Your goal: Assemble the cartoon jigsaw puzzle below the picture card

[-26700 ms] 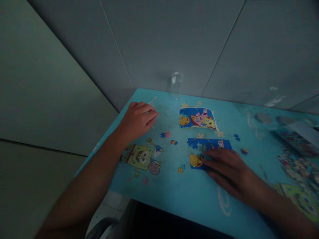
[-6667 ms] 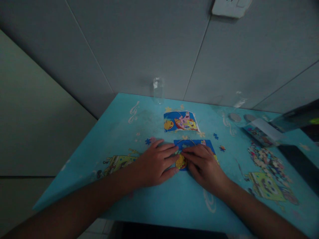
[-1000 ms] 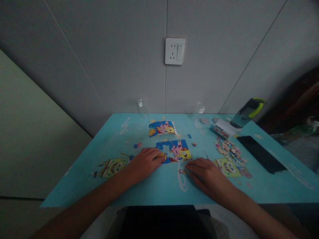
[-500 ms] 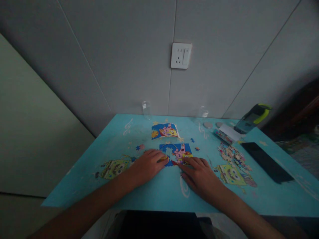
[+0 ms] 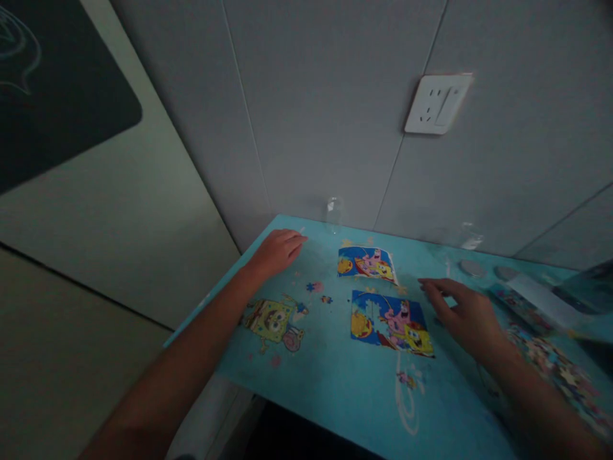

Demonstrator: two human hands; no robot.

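Observation:
My left hand (image 5: 280, 251) is over the far left of the table, its fingers loosely stretched and nothing seen in them. To the right of the jigsaw puzzle, my right hand (image 5: 460, 313) has thumb and fingertips drawn together in a pinch; what they hold, if anything, is hidden. The partly joined puzzle (image 5: 407, 326) shows cartoon figures on blue, with a gap at its upper left. Behind it lies a slightly curled picture sheet (image 5: 366, 262) with the same image. Small loose pieces (image 5: 315, 287) are left of the puzzle, and another piece (image 5: 407, 379) is in front.
A heap of puzzle pieces (image 5: 555, 364) spreads at the right, partly behind my right forearm. Beyond it are a small box (image 5: 527, 306) and round lids (image 5: 472, 268). Clear containers (image 5: 334, 214) stand near the wall, which carries a socket (image 5: 438, 104).
My view has turned left. Both hands have come off the puzzle, the left to the far left and the right to its right side. The yellow part now sits at the puzzle's left.

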